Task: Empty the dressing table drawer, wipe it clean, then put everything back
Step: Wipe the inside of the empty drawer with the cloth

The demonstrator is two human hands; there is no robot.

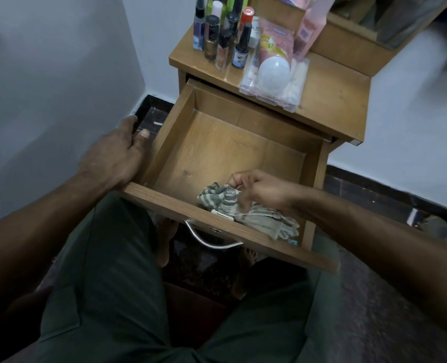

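Head view: the left hand [115,155] grips the drawer [180,121] side at centre left; the right hand [256,189] pinches the striped cloth [222,197] at lower centre. Sweep corners next, I judge, steadying the drawer; bottles [225,35] wait on the worktop [329,93].

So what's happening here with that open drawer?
A seated person is wiping out a wooden drawer pulled from a dressing table. The right hand grips a striped cloth at the drawer's front, while the left hand holds its side wall. Nothing else shows inside; bottles and packets sit on the tabletop.
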